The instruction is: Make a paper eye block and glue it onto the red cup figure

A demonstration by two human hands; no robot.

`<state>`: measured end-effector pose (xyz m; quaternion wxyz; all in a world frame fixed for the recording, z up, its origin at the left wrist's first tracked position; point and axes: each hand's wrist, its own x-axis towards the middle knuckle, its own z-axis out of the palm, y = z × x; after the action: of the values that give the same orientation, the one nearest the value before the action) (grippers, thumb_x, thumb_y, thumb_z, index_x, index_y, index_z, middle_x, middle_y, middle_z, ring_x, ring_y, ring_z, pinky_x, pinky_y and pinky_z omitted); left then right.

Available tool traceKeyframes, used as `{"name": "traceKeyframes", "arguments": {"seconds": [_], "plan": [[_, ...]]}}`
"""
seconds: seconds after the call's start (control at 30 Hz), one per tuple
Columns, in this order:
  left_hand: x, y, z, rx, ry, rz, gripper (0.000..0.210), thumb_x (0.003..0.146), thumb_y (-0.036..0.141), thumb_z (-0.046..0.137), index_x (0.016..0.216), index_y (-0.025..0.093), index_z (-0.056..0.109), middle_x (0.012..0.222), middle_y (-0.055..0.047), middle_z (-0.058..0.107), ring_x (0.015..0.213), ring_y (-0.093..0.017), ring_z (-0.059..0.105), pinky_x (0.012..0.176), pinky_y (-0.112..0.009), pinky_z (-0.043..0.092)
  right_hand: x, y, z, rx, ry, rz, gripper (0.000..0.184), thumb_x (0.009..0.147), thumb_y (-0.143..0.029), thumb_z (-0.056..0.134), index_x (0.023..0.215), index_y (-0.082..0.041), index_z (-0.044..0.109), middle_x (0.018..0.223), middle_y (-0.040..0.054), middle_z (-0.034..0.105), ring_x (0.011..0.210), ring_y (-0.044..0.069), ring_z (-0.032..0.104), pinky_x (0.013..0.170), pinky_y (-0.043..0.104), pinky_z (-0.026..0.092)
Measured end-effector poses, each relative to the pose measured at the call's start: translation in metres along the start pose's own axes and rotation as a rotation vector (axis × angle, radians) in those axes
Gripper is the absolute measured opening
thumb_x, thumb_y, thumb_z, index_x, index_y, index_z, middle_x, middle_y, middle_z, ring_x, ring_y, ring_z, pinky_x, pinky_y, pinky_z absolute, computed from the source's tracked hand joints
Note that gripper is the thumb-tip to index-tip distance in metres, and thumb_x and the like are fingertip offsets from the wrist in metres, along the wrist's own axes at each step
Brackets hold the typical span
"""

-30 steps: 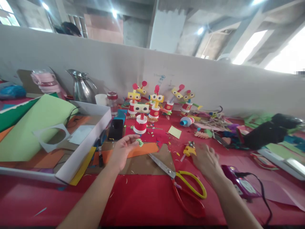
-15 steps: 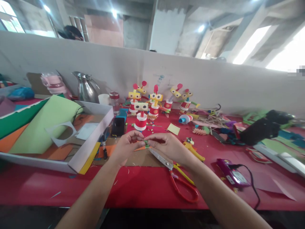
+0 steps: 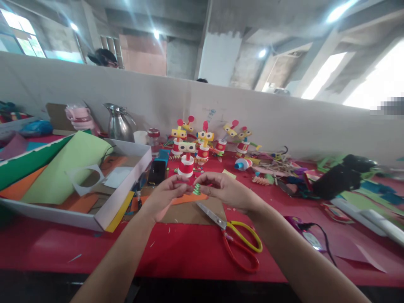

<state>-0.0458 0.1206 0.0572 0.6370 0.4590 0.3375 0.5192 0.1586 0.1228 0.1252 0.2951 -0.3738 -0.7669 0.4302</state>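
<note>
A small green pleated paper strip (image 3: pixel 197 189) is pinched between my hands above the table. My right hand (image 3: pixel 229 190) has thumb and fingers closed on its right side. From the left, my left hand (image 3: pixel 168 194) meets its other side with fingertips drawn together; its exact hold is partly hidden. Below them lies a brown cardboard sheet (image 3: pixel 189 212) with an orange paper piece (image 3: pixel 181 198) on it. Scissors (image 3: pixel 225 229) with one red and one yellow handle lie half open by my right wrist. Just beyond my hands stands a paper-cup figure (image 3: pixel 186 165) with a pale eye strip.
Several similar cup figures (image 3: pixel 205 145) stand along the wall; one cup (image 3: pixel 243 164) lies on its side. At left is a white box (image 3: pixel 126 202) of coloured paper. A steel jug (image 3: pixel 120 122), phone (image 3: pixel 157 172), sticks (image 3: pixel 274 162) and corded purple device (image 3: pixel 296 223) surround the workspace.
The green strip shows more clearly between my fingertips, its folds visible. My hands stay close together. The view has tilted up slightly, and the yellow tool on the right is now hidden behind my arm.
</note>
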Motion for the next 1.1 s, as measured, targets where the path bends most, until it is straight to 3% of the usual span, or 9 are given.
{"name": "traceKeyframes", "arguments": {"seconds": [0.1, 0.17, 0.2, 0.3, 0.37, 0.43, 0.67, 0.93, 1.1], "plan": [[0.012, 0.005, -0.021, 0.230, 0.458, 0.267, 0.012, 0.075, 0.027, 0.071, 0.081, 0.020, 0.065, 0.075, -0.003, 0.067, 0.074, -0.016, 0.059, 0.074, -0.029, 0.041, 0.010, -0.003, -0.022, 0.051, 0.190, -0.003, 0.024, 0.080, -0.039, 0.069, 0.094, -0.019, 0.069, 0.085, 0.0016, 0.069, 0.078, 0.014, 0.062, 0.075, 0.029, 0.049], [0.026, 0.010, -0.033, 0.321, 0.722, 0.447, 0.019, 0.071, 0.023, 0.072, 0.089, 0.023, 0.065, 0.092, -0.003, 0.066, 0.087, -0.018, 0.058, 0.080, -0.029, 0.041, 0.024, -0.009, -0.041, 0.061, 0.339, -0.053, 0.028, 0.076, -0.040, 0.073, 0.093, -0.018, 0.069, 0.085, 0.0018, 0.070, 0.078, 0.014, 0.062, 0.077, 0.030, 0.049], [0.034, 0.013, -0.035, 0.337, 0.773, 0.487, 0.029, 0.068, 0.022, 0.075, 0.095, 0.024, 0.065, 0.102, -0.004, 0.065, 0.097, -0.020, 0.057, 0.085, -0.030, 0.041, 0.033, -0.013, -0.050, 0.064, 0.415, -0.093, 0.030, 0.074, -0.040, 0.075, 0.093, -0.019, 0.069, 0.084, 0.0016, 0.069, 0.077, 0.014, 0.062, 0.077, 0.030, 0.050], [0.061, 0.016, -0.030, 0.293, 0.669, 0.411, 0.061, 0.056, 0.023, 0.084, 0.112, 0.025, 0.059, 0.120, -0.006, 0.059, 0.119, -0.026, 0.049, 0.099, -0.037, 0.035, 0.067, -0.021, -0.069, 0.060, 0.551, -0.202, 0.032, 0.070, -0.039, 0.078, 0.093, -0.019, 0.068, 0.080, 0.0007, 0.068, 0.074, 0.014, 0.062, 0.072, 0.029, 0.050], [0.077, 0.013, -0.017, 0.253, 0.607, 0.351, 0.075, 0.049, 0.025, 0.088, 0.117, 0.025, 0.055, 0.127, -0.009, 0.055, 0.125, -0.029, 0.044, 0.103, -0.040, 0.032, 0.092, -0.020, -0.073, 0.027, 0.543, -0.238, 0.027, 0.070, -0.037, 0.077, 0.089, -0.019, 0.069, 0.077, 0.0008, 0.068, 0.073, 0.014, 0.062, 0.069, 0.029, 0.050], [0.091, 0.009, -0.002, 0.263, 0.628, 0.333, 0.082, 0.045, 0.028, 0.091, 0.118, 0.026, 0.054, 0.128, -0.010, 0.052, 0.127, -0.032, 0.041, 0.105, -0.043, 0.028, 0.115, -0.014, -0.071, -0.006, 0.502, -0.247, 0.024, 0.071, -0.036, 0.077, 0.087, -0.019, 0.071, 0.076, 0.0016, 0.069, 0.074, 0.015, 0.063, 0.069, 0.030, 0.051], [0.115, 0.002, 0.024, 0.275, 0.731, 0.327, 0.070, 0.046, 0.026, 0.089, 0.106, 0.027, 0.052, 0.117, -0.009, 0.054, 0.129, -0.036, 0.035, 0.104, -0.047, 0.023, 0.157, 0.012, -0.060, -0.107, 0.431, -0.202, 0.022, 0.071, -0.036, 0.076, 0.087, -0.020, 0.074, 0.078, 0.0024, 0.073, 0.075, 0.018, 0.068, 0.074, 0.034, 0.055], [0.130, -0.009, 0.029, 0.273, 0.745, 0.376, 0.069, 0.047, 0.024, 0.089, 0.106, 0.027, 0.052, 0.113, -0.009, 0.054, 0.129, -0.037, 0.031, 0.102, -0.047, 0.023, 0.163, 0.023, -0.051, -0.136, 0.408, -0.178, 0.018, 0.072, -0.031, 0.075, 0.086, -0.020, 0.074, 0.082, 0.0030, 0.073, 0.079, 0.019, 0.068, 0.075, 0.034, 0.056], [0.134, -0.012, 0.028, 0.371, 0.759, 0.359, 0.066, 0.053, 0.032, 0.087, 0.108, 0.028, 0.051, 0.113, -0.010, 0.056, 0.130, -0.037, 0.031, 0.107, -0.052, 0.009, 0.161, 0.023, -0.048, -0.139, 0.400, -0.154, 0.018, 0.073, -0.031, 0.074, 0.087, -0.020, 0.074, 0.083, 0.0038, 0.073, 0.080, 0.019, 0.068, 0.072, 0.033, 0.055]]}}
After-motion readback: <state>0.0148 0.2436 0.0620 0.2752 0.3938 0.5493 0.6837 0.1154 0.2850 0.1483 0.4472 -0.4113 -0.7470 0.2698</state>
